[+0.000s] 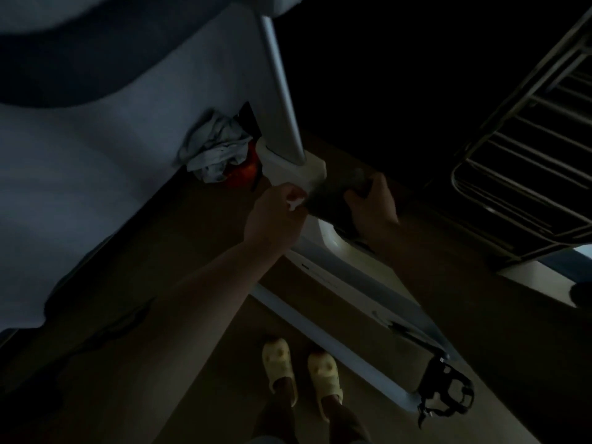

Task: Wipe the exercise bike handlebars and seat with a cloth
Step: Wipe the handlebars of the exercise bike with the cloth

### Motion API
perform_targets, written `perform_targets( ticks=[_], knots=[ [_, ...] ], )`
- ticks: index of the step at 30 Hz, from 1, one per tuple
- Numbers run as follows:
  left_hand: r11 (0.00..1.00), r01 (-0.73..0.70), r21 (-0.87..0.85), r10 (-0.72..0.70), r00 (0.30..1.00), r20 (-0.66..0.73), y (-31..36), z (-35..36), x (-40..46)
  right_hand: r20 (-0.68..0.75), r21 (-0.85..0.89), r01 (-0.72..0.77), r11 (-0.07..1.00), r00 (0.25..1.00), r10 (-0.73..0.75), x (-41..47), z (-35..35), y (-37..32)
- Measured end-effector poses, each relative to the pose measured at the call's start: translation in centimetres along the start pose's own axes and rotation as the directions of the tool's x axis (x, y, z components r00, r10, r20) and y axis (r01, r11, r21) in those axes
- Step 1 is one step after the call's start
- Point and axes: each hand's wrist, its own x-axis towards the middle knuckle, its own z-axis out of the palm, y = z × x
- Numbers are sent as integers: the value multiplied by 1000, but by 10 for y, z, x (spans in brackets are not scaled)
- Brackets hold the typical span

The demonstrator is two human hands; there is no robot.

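Note:
The room is dim. The white exercise bike frame point(339, 261) runs from centre toward the lower right. Its dark seat point(330, 200) sits between my two hands. My left hand point(272, 216) pinches a small white cloth point(294, 203) against the seat's left edge. On the seat's right side, my right hand point(374, 203) grips with thumb and fingers curled round it. A grey post point(282, 91) rises from a white block point(294, 171) just behind the seat. No handlebars can be made out.
A bed point(96, 155) fills the left, with crumpled grey clothes point(214, 152) and something red at its edge. A metal drying rack point(528, 149) stands at the right. A black strapped pedal point(445, 389) hangs low right. My feet in pale slippers point(301, 370) stand on the floor.

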Motion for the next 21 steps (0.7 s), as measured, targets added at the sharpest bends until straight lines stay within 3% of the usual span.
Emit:
perform_targets(
  ticks=[5, 9, 16, 21],
  knots=[
    [989, -84, 126, 99, 988, -120, 23, -23, -15, 110, 416, -90, 905, 993, 49, -32, -2, -54],
    [983, -173, -57, 151, 948, -280, 63, -52, -40, 133, 585, -27, 811, 989, -63, -54, -14, -98],
    [953, -300, -42, 254, 867, -428, 108, -105, -92, 126, 543, 282, 791, 904, -409, -84, -47, -160],
    [937, -348, 0, 283, 761, -583, 114, -130, -115, 101, 481, 432, 763, 837, -538, -95, -44, -183]
  ],
)
